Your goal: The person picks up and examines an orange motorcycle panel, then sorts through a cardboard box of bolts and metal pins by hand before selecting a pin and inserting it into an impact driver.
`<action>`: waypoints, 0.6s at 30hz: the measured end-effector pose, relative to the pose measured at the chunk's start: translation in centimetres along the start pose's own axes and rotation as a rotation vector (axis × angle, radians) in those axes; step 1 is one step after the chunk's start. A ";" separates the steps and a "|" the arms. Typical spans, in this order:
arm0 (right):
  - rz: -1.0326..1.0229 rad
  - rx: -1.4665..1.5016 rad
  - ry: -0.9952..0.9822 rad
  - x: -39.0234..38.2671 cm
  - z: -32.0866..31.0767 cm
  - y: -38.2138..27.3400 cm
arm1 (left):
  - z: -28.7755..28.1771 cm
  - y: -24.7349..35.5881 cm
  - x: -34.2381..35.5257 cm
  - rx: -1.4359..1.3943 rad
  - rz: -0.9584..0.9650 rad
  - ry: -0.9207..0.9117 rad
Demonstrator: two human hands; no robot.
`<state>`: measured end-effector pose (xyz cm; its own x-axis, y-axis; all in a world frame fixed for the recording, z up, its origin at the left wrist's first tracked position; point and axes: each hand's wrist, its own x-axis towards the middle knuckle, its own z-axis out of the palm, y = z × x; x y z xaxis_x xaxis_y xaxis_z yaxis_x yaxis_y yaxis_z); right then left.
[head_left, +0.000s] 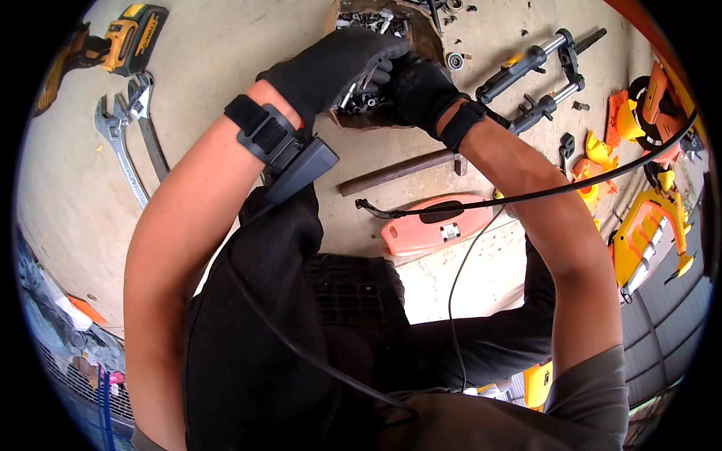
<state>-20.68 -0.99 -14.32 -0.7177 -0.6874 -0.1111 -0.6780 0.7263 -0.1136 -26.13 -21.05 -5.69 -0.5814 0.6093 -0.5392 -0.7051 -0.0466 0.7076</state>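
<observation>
A bare concrete floor (226,45) strewn with tools and stripped motorcycle parts spreads out beneath you as you crouch over it. At far left lies a yellow cordless drill (128,34), and just right of it two adjustable wrenches (128,143) rest side by side, well apart from your hands.

Your left hand (331,64), in a black glove with a strapped wrist device, curls over the near rim of a brown box (361,116) full of bolts (368,22) and small hardware; its fingers close loosely around a few metal pieces, though exactly which ones you cannot tell from here. Your right hand (425,86), also gloved, presses in just beside it, fingers bent down into the same heap, its grip hidden by the left glove. The box sits at the top centre, directly ahead of your knees.

The step in hand looks like sorting through loose fasteners for one particular piece. The next move likely calls for a fine pinch with thick gloves, so lift one item clear of the pile without spilling the rest.

Below the box a rusty bar (391,173) lies aslant, and nearer you an orange panel (436,225) lies flat with a black cable (526,197) arching over it. To the right rests a fork assembly (534,75), with a bearing (454,60) near its end. Orange and yellow fairings (639,233) crowd the far right edge.
</observation>
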 end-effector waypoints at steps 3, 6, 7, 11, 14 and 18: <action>0.086 -0.004 -0.059 1.0 -1.2 -1.0 | -0.5 -1.5 1.0 0.083 -0.016 0.042; 0.043 -0.018 -0.086 0.8 -2.2 -0.4 | -0.3 -0.9 1.1 0.153 -0.047 0.012; -0.004 -0.002 -0.059 0.4 -1.5 0.2 | -0.1 -0.4 1.0 0.164 -0.049 -0.005; -0.037 0.196 -0.211 0.3 -5.2 1.2 | -1.5 0.8 -0.7 0.682 0.374 -0.066; 0.213 0.762 -0.030 -0.4 -7.2 2.5 | -2.5 -0.2 0.3 0.623 0.496 -0.090; 0.618 1.401 -0.028 -1.8 -11.2 1.6 | -0.7 1.7 -0.3 0.666 0.397 -0.091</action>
<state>-22.22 1.48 -3.27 -0.8085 -0.3005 -0.5060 0.4184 0.3111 -0.8533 -27.47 -21.81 -4.61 -0.6834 0.7103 -0.1686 -0.0418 0.1925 0.9804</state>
